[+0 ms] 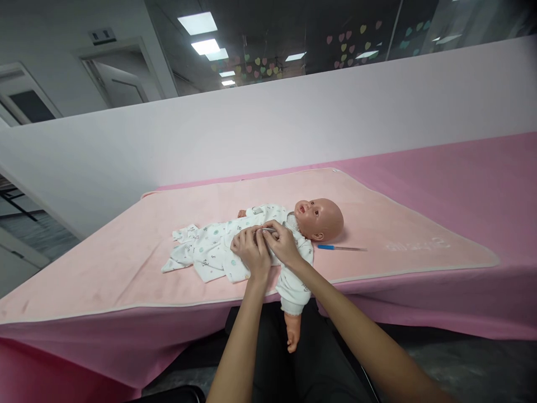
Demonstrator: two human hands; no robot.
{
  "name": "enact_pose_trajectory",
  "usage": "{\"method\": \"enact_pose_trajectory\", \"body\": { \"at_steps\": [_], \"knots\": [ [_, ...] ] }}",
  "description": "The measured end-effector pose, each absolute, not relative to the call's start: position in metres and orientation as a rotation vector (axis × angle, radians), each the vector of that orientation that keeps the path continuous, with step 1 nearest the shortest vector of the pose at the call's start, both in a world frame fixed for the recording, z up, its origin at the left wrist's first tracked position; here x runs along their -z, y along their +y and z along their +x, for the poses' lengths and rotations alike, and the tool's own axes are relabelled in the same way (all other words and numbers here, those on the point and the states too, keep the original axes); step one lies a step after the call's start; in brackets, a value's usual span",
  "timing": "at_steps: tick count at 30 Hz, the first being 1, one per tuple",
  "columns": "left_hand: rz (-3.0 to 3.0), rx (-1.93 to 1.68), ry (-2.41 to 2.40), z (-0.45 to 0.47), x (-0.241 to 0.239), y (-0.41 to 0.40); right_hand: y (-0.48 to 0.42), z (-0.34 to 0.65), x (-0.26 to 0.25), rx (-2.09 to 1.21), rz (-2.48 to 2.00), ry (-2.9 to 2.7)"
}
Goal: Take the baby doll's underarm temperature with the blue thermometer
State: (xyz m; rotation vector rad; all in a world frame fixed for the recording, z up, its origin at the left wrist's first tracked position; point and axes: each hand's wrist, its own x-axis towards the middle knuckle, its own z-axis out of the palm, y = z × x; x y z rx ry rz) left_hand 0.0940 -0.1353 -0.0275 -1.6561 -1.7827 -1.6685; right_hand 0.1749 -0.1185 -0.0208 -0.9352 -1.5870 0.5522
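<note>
A baby doll [321, 218] in a white patterned romper [218, 252] lies on its back on a pale pink blanket [126, 263], head to the right. One doll arm hangs over the table's front edge. My left hand [250, 252] rests on the doll's chest with fingers curled, pinching the romper fabric. My right hand [283, 242] sits right beside it, pinching a thin silver tool [268, 230] that points left over the chest. The two hands touch each other.
A blue-handled thin tool [335, 247] lies on the blanket just right of the doll's head. The blanket covers a table draped in a darker pink cloth [482, 184]. A white partition wall [293, 117] stands behind the table.
</note>
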Motion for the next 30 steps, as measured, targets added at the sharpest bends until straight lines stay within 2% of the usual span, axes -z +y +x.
{"method": "enact_pose_trajectory", "body": {
  "at_steps": [7,30],
  "knots": [
    [-1.669,1.664,-1.792,0.094,0.028,-0.135,-0.116,0.172,0.025,-0.432,-1.003,-1.61],
    [-1.726,1.657,-1.825,0.094,0.025,-0.139,-0.112,0.173,0.032,-0.497,-0.912,-1.555]
  ]
}}
